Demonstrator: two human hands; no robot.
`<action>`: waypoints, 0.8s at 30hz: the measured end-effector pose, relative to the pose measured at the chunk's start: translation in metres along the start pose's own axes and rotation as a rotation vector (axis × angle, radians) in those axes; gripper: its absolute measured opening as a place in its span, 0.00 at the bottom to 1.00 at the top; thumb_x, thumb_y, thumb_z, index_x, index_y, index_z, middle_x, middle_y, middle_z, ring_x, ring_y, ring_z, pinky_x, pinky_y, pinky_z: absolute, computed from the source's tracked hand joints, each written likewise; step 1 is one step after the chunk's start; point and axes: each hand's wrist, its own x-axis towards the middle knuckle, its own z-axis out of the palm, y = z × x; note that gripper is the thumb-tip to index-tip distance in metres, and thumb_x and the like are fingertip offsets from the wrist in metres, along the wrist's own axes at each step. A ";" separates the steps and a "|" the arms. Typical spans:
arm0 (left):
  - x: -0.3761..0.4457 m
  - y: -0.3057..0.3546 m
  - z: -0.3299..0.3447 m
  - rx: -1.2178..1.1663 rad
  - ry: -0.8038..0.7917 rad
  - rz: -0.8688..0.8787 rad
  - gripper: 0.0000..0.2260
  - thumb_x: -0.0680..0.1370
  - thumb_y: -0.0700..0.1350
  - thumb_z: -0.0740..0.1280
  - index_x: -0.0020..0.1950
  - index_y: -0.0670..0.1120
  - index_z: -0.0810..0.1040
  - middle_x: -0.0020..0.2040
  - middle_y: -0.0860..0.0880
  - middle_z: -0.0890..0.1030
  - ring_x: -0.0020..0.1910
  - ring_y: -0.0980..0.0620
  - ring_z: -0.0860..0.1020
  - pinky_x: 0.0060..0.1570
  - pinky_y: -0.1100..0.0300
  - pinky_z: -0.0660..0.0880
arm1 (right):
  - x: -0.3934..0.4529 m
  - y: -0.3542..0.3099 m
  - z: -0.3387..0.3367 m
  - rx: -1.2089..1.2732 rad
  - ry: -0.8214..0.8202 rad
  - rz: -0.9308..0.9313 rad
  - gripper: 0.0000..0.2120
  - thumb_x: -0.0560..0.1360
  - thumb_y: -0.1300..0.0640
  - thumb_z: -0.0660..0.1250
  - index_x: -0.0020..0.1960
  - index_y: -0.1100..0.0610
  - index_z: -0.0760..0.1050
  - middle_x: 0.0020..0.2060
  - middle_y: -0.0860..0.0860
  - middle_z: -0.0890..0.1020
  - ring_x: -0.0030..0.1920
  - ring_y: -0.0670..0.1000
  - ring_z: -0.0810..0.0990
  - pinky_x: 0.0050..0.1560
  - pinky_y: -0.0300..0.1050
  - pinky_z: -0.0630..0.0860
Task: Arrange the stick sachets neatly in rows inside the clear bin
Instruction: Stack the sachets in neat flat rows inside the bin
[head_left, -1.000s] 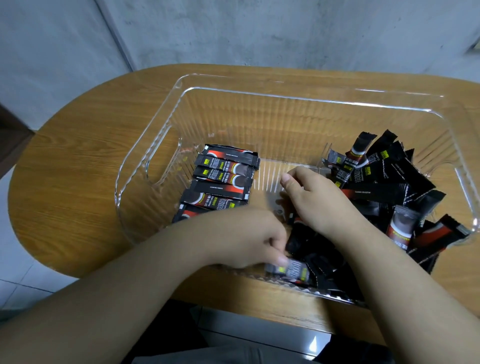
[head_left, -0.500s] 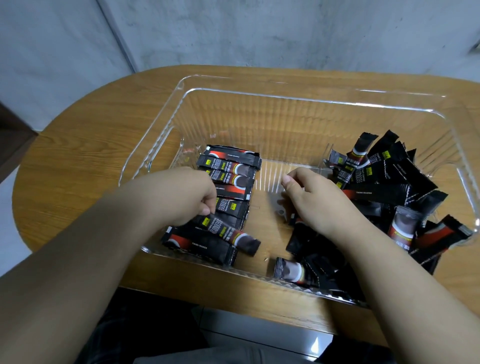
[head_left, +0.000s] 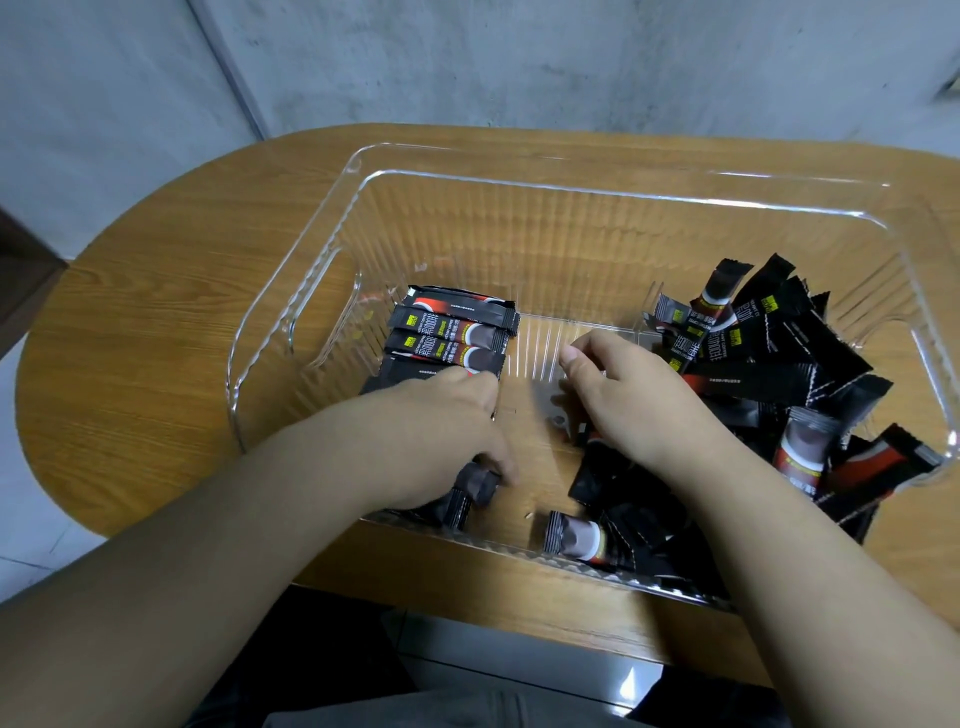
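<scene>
The clear bin (head_left: 597, 192) stands on the wooden table. Inside at its left lies a neat row of black stick sachets (head_left: 452, 332). My left hand (head_left: 441, 431) lies palm down over the near part of that row, fingers stretched across it, thumb against the brown end of a sachet (head_left: 479, 487). A loose pile of sachets (head_left: 769, 364) fills the right side of the bin. On the pile's left edge rests my right hand (head_left: 628, 395), its fingers loosely curled down; I see nothing gripped in it. One stray sachet (head_left: 574, 538) lies by the near wall.
The oval wooden table (head_left: 156, 364) extends left of the bin and ends in a rounded edge. A grey wall stands behind it. A strip of bare bin floor (head_left: 540, 457) shows between the row and the pile.
My left hand took a sachet from the near edge of the pile, carried it left to the row and now lies flat over it. My right hand stayed put.
</scene>
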 end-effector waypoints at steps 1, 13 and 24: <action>0.002 0.005 -0.003 0.021 -0.029 -0.010 0.08 0.77 0.49 0.66 0.56 0.56 0.77 0.39 0.59 0.59 0.57 0.58 0.66 0.54 0.65 0.66 | 0.000 0.001 0.000 -0.001 0.000 0.001 0.13 0.80 0.44 0.54 0.48 0.51 0.72 0.38 0.48 0.80 0.47 0.55 0.79 0.49 0.55 0.77; -0.002 0.024 0.011 -0.127 0.010 0.255 0.10 0.78 0.55 0.62 0.57 0.57 0.78 0.43 0.60 0.66 0.49 0.59 0.64 0.51 0.60 0.66 | 0.000 0.001 0.001 -0.002 -0.004 -0.003 0.13 0.80 0.44 0.55 0.50 0.51 0.72 0.43 0.51 0.82 0.49 0.57 0.79 0.50 0.57 0.77; -0.002 0.009 -0.001 -0.174 0.075 0.114 0.08 0.75 0.51 0.68 0.37 0.55 0.72 0.33 0.58 0.73 0.34 0.61 0.71 0.34 0.63 0.65 | 0.004 0.007 0.004 -0.015 0.006 -0.034 0.13 0.79 0.45 0.55 0.47 0.51 0.72 0.45 0.52 0.83 0.49 0.57 0.79 0.50 0.55 0.76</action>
